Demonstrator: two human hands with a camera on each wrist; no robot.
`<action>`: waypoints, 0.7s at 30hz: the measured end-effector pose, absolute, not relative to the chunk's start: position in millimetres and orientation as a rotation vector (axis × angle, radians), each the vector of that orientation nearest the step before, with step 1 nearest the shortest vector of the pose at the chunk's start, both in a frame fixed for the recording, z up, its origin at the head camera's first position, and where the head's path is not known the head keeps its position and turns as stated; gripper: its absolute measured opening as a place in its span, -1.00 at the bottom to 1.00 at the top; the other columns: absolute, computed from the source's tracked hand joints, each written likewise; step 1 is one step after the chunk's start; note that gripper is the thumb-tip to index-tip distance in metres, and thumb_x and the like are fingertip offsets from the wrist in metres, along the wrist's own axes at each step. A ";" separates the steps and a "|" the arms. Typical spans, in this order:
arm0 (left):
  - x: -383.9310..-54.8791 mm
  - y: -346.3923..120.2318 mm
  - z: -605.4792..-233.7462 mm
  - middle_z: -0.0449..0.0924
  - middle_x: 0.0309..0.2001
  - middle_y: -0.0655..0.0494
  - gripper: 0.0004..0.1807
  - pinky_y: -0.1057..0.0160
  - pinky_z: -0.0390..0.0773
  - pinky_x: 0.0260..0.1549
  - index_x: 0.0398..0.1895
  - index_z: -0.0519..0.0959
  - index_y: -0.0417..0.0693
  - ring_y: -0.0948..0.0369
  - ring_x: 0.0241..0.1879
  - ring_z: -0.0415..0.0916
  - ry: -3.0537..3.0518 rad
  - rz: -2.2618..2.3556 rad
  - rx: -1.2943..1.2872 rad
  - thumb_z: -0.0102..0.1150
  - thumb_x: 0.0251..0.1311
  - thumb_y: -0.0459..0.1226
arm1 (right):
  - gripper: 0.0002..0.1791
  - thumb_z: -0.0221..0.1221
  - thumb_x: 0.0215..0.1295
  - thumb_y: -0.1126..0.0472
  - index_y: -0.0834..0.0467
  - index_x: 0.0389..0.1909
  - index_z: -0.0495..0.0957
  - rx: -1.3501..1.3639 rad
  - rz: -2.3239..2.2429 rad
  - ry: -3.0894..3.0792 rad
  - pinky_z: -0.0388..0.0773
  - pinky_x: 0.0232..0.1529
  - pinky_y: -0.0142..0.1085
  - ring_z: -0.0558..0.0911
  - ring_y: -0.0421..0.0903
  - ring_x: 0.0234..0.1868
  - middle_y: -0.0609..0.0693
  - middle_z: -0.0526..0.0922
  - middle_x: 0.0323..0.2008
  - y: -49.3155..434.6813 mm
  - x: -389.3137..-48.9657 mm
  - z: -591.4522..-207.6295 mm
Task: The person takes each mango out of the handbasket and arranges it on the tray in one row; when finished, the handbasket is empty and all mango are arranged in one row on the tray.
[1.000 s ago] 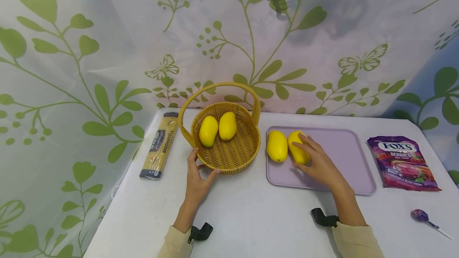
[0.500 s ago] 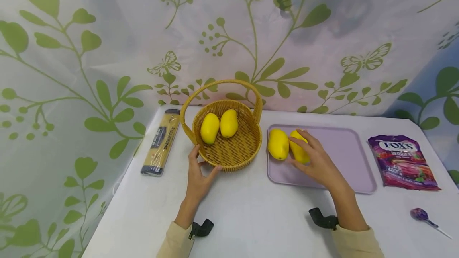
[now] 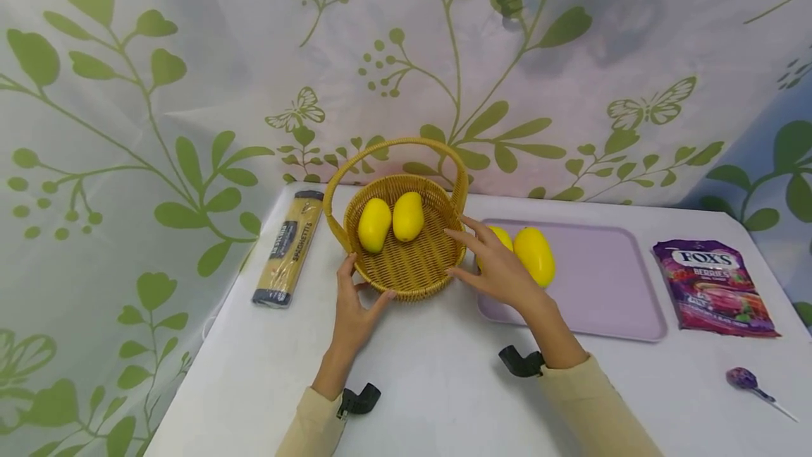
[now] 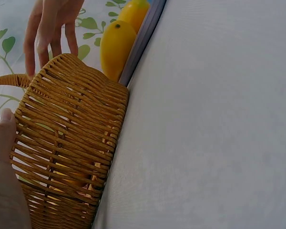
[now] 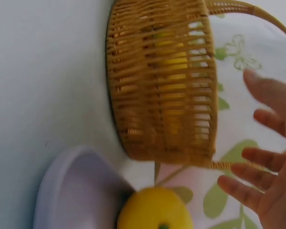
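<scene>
My left hand (image 3: 355, 312) holds the near left side of a round wicker basket (image 3: 412, 270), its thumb (image 4: 5, 126) against the rim. Two yellow mangoes, one (image 3: 375, 226) beside the other (image 3: 408, 216), lie inside the basket. At the basket's right rim is my right hand (image 3: 504, 273), fingers spread, holding nothing. Two more mangoes sit at the left end of a lilac tray (image 3: 603, 281). One of these mangoes (image 3: 535, 257) shows fully; the other (image 3: 502, 235) is partly hidden behind my right hand.
A spaghetti pack (image 3: 288, 249) lies left of the basket. Right of the tray are a purple candy bag (image 3: 713, 288) and a lollipop (image 3: 742, 378). The basket's tall arched handle (image 3: 396, 143) rises near the patterned backdrop (image 3: 209, 90).
My right hand has left the right-hand mango on the tray and moved left to the basket's rim. My left hand stays at the basket.
</scene>
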State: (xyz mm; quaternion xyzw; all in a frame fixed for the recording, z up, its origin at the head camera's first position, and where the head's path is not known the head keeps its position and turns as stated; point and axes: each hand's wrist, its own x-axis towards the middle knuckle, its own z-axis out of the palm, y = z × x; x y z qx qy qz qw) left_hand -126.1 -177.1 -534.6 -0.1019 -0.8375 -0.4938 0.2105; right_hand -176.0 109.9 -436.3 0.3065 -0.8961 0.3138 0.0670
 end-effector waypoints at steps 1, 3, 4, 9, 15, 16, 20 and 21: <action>-125.9 -177.1 -534.0 0.05 0.46 -0.20 0.06 -0.07 0.55 -0.01 0.50 -0.03 -0.24 -0.10 0.40 0.15 -2.329 -1.375 -0.281 0.44 0.09 -0.12 | -0.26 0.35 0.20 -0.04 -0.02 0.39 0.33 0.919 0.933 -2.717 0.61 0.02 0.06 0.36 0.25 0.35 0.17 0.15 0.48 103.4 -180.2 -436.8; -125.5 -177.1 -532.7 0.05 0.46 -0.20 0.06 -0.08 0.55 -0.01 0.50 -0.03 -0.23 -0.10 0.40 0.15 -2.331 -1.375 -0.279 0.43 0.09 -0.12 | -0.26 0.33 0.21 -0.07 -0.02 0.39 0.32 0.909 0.907 -2.740 0.58 0.08 0.07 0.34 0.24 0.36 0.18 0.15 0.48 91.4 -188.5 -438.4; -125.2 -177.0 -532.1 0.05 0.46 -0.20 0.05 -0.10 0.55 -0.02 0.50 -0.03 -0.23 -0.10 0.40 0.15 -2.329 -1.379 -0.282 0.43 0.09 -0.13 | -0.26 0.33 0.21 -0.07 -0.03 0.39 0.32 0.909 0.906 -2.749 0.54 0.13 0.08 0.31 0.23 0.39 0.17 0.14 0.48 85.9 -192.3 -438.8; -125.6 -176.4 -529.6 0.06 0.45 -0.23 0.05 -0.12 0.56 -0.04 0.53 -0.05 -0.06 -0.12 0.38 0.17 -2.325 -1.373 -0.292 0.43 0.10 -0.13 | -0.27 0.34 0.21 -0.05 0.02 0.38 0.34 0.905 0.897 -2.751 0.45 0.23 0.13 0.31 0.20 0.39 0.18 0.16 0.47 63.8 -212.9 -441.3; -125.3 -175.8 -529.3 0.07 0.44 -0.25 0.06 -0.11 0.57 -0.05 0.52 -0.03 -0.12 -0.13 0.37 0.18 -2.331 -1.359 -0.282 0.44 0.09 -0.10 | -0.26 0.32 0.23 -0.06 0.06 0.39 0.32 0.866 0.858 -2.862 0.44 0.24 0.13 0.31 0.24 0.39 0.25 0.13 0.47 46.5 -236.3 -448.5; -125.1 -175.7 -529.3 0.07 0.44 -0.26 0.06 -0.12 0.57 -0.05 0.52 -0.02 -0.16 -0.13 0.37 0.18 -2.333 -1.358 -0.279 0.44 0.08 -0.10 | -0.26 0.31 0.23 -0.07 0.06 0.39 0.32 0.867 0.849 -2.881 0.43 0.26 0.13 0.29 0.24 0.40 0.26 0.12 0.47 44.1 -239.5 -450.0; -124.9 -175.9 -529.6 0.06 0.44 -0.24 0.06 -0.09 0.57 -0.04 0.50 -0.02 -0.24 -0.09 0.38 0.18 -2.344 -1.353 -0.272 0.43 0.09 -0.10 | -0.24 0.32 0.23 -0.06 0.07 0.40 0.30 0.896 0.872 -2.924 0.39 0.31 0.10 0.24 0.23 0.44 0.28 0.08 0.48 33.8 -251.9 -452.8; -124.9 -176.1 -529.8 0.06 0.44 -0.23 0.05 -0.09 0.57 -0.04 0.50 -0.03 -0.24 -0.08 0.38 0.18 -2.345 -1.352 -0.270 0.43 0.10 -0.10 | -0.23 0.32 0.23 -0.06 0.07 0.41 0.30 0.902 0.879 -2.937 0.39 0.31 0.09 0.24 0.23 0.44 0.28 0.06 0.49 31.5 -254.6 -453.1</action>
